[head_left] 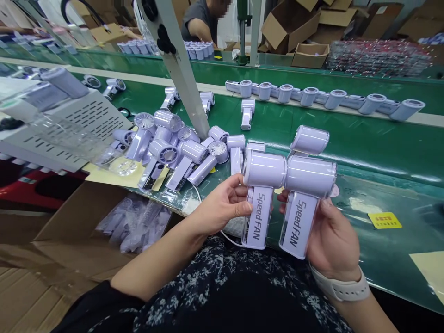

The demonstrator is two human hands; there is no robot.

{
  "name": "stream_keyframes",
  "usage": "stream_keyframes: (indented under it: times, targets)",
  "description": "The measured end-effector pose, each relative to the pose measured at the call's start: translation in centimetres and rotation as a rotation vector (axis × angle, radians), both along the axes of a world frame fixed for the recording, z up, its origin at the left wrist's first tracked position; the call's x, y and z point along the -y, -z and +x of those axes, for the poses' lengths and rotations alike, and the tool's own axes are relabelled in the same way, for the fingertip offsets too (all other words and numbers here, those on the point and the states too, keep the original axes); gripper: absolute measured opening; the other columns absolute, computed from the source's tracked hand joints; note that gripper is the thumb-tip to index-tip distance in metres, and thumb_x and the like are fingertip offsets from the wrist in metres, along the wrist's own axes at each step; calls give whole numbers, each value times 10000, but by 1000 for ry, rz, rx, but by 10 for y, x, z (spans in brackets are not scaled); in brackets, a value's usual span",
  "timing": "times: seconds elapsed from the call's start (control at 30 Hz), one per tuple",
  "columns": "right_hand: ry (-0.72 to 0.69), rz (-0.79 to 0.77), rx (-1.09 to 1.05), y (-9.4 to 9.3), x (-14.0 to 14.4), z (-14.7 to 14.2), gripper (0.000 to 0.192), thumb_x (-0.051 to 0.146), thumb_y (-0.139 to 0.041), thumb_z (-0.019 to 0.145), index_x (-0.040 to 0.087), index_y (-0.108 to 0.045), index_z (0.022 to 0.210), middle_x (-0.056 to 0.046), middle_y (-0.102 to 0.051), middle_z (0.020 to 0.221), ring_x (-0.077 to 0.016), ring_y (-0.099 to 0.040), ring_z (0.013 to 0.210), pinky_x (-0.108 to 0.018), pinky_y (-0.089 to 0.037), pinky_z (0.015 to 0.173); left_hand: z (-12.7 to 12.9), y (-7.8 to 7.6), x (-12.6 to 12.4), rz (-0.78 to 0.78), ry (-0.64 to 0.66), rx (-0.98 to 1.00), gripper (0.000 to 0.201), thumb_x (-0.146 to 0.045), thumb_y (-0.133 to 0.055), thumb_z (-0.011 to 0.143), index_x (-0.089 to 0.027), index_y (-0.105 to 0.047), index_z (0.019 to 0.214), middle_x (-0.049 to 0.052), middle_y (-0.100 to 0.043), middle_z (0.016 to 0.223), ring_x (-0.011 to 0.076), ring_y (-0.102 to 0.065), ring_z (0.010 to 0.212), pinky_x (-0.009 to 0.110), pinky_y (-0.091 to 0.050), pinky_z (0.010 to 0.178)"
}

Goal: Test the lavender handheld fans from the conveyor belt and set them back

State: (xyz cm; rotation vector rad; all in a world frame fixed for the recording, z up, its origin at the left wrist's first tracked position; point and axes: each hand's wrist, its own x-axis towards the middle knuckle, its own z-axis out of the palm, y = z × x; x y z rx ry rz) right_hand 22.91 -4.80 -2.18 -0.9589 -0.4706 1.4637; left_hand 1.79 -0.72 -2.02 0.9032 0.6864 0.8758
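Two lilac handheld fans are in your hands, held side by side and upright above the near edge of the green surface. Your left hand grips the left fan by its handle, thumb pressed on the side next to the "SpeedFAN" lettering, fingers wrapped behind. Your right hand clasps the right fan from the outer side, its handle resting in the palm and the fingertips just showing between the two handles. The round heads of the two fans touch, or nearly so; you cannot tell which. A white watch band sits on your right wrist.

Just behind the right fan, a third fan stands on the surface. To the left, a loose pile of fans lies around the foot of a slanted white post. Farther back, a row of fans lies along the pale strip of the belt. A yellow label is stuck to the surface near your right hand. Below the pile, an open cardboard box holds clear plastic bags. Across the belt, another person is at work, well apart from you.
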Motion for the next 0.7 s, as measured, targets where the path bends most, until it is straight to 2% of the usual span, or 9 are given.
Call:
stream_keyframes:
  times: [0.1,0.23,0.33,0.43,0.57,0.63,0.7]
  targets:
    - [-30,18,16,0,-1,-5,320,409,-650,965,342,-691,1276,-40,-787,1061,-252,-759,964,-422,-663,796,2,2,2,18,-9,-2,625,-486,-932,675,-194,-615,1128,71,-775,989,227,-757,910,321,-596,789]
    - [-43,10,17,-1,-1,-10,320,380,-644,986,320,-676,1298,-44,-806,1020,-241,-779,920,-384,-673,744,2,3,4,24,-16,-21,635,-491,-931,676,-194,-607,1134,79,-772,1014,226,-757,910,319,-598,791]
    - [-7,-27,44,-2,-2,-14,348,380,-648,982,298,-668,1320,-47,-812,999,-233,-781,884,-377,-665,769,1,4,5,19,1,-11,636,-498,-922,687,-200,-599,1147,95,-769,1077,246,-761,951,349,-609,819]
    - [6,-33,84,0,0,-15,385,379,-620,980,271,-666,1346,-51,-813,977,-252,-779,872,-418,-652,824,0,4,4,25,14,-8,603,-485,-915,703,-205,-602,1135,76,-766,1044,231,-759,917,331,-603,793]
    - [-37,111,154,9,4,-10,397,411,-575,972,266,-680,1327,-70,-808,1056,-309,-773,956,-503,-627,893,-1,-1,3,80,-8,-175,543,-425,-901,728,-197,-628,1139,61,-752,1019,205,-733,920,300,-578,790]
    - [-29,228,298,14,8,-6,390,390,-662,934,260,-678,1301,-84,-794,1118,-324,-754,1035,-509,-608,932,-1,-6,3,174,-27,-290,483,-346,-879,740,-190,-655,1138,67,-759,1041,207,-727,927,316,-578,820]
    - [-38,366,487,15,11,-2,459,305,-803,843,255,-658,1275,-97,-769,1202,-332,-722,1124,-512,-569,1005,-3,-9,3,351,-35,-394,439,-276,-862,725,-185,-698,1122,82,-779,1079,239,-738,959,355,-584,861]
